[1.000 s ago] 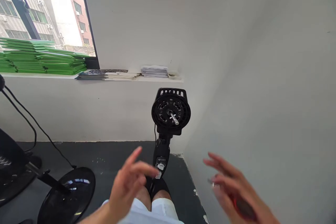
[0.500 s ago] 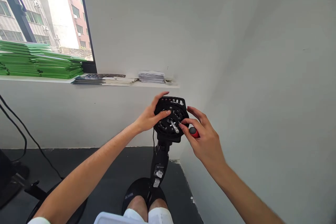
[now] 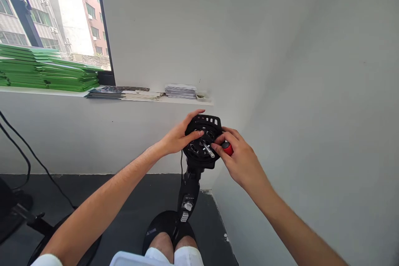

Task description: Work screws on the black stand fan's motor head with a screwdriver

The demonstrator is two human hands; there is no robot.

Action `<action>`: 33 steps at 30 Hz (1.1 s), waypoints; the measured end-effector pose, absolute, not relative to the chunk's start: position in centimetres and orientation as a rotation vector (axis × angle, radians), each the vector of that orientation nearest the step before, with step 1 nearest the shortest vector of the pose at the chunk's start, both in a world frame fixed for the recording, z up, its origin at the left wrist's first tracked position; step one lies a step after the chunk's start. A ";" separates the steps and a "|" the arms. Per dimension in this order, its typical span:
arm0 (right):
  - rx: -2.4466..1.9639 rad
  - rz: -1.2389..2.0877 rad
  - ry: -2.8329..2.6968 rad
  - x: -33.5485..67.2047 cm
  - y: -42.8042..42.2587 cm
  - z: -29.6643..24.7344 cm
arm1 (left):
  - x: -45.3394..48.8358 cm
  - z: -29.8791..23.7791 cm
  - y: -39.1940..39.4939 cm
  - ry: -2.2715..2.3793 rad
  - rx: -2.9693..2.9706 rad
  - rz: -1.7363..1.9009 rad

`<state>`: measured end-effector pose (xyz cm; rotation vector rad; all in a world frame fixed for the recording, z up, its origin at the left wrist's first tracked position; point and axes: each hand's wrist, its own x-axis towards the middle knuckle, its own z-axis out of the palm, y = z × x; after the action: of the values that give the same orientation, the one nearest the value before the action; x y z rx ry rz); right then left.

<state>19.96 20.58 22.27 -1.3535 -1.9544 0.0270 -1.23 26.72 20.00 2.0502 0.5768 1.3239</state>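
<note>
A black fan motor head (image 3: pixel 202 156) with a bare metal shaft (image 3: pixel 208 150) stands on a black pole (image 3: pixel 189 191) over a round base (image 3: pixel 156 232) between my knees. My left hand (image 3: pixel 179 136) grips the left rim of the motor head, thumb on top and fingers on its front. My right hand (image 3: pixel 240 160) holds a red-handled screwdriver (image 3: pixel 227 148), and its fingertips touch the right side of the motor head next to the shaft.
A white ledge (image 3: pixel 93 95) at the back carries green stacks (image 3: pixel 46 72) and paper piles (image 3: pixel 181 90) below a window. Another black fan base (image 3: pixel 90 247) and stand parts with cables lie on the dark floor at the left. A white wall rises close on the right.
Both hands rose from near my lap to the motor head. In the last half second my right hand moved closer to the shaft, the screwdriver handle turning upward.
</note>
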 end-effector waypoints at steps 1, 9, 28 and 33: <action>-1.317 0.130 -1.908 20.0 20.8 22.0 | -1.2 19.9 26.7 0.578 2.042 1.326; -1.129 0.685 -1.566 19.5 22.3 20.2 | -0.8 19.8 27.9 0.610 2.050 1.333; -1.060 0.891 -1.291 18.7 22.5 18.9 | 1.6 19.5 24.9 1.238 2.643 1.533; -0.894 0.633 -1.132 19.7 20.3 21.1 | 1.4 19.4 25.0 1.264 2.639 1.502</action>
<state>19.68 20.25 21.09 -0.8943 -1.1322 0.6329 1.42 24.96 19.41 2.6388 1.2639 1.5022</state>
